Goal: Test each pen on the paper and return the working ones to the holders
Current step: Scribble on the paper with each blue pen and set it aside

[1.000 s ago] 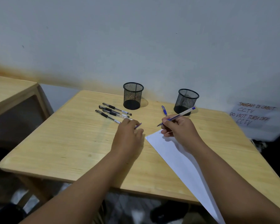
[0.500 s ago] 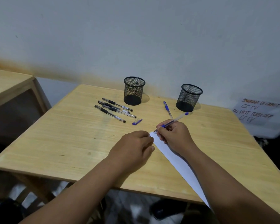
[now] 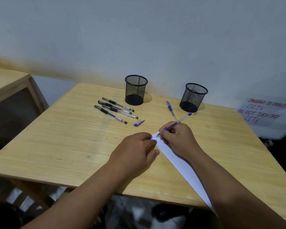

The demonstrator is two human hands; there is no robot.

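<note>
Pens are spread across a pale wooden table (image 3: 59,146) that stands against a grey-white wall (image 3: 139,38), the wall stained brownish along its lower edge. A second wooden table (image 3: 8,80) of the same kind sits off to the left, and at the far right a paper sign (image 3: 264,113) hand-lettered in red reads "DO NOT TURN OFF CCTV". Two black mesh holders stand upright near the wall: the left holder (image 3: 135,90) and the right holder (image 3: 193,97), well apart from each other; through the mesh both look empty, though the dark bases make it hard to be sure. Four black pens (image 3: 114,111) lie side by side just left of the left holder, all slanting the same way. A loose blue cap (image 3: 139,123) lies near their tips. A capped blue pen (image 3: 170,109) rests flat between the two holders, nearer the right one. The right hand (image 3: 178,139) pinches an uncapped blue pen (image 3: 178,122) in a writing grip, its tip down on the far corner of a white sheet of paper (image 3: 180,164) that runs diagonally toward the near right edge of the table. A small dark mark shows at the tip. The left hand (image 3: 135,152) lies knuckles up, fingers loosely bent, its fingertips touching the edge of the paper beside the pen tip.
</note>
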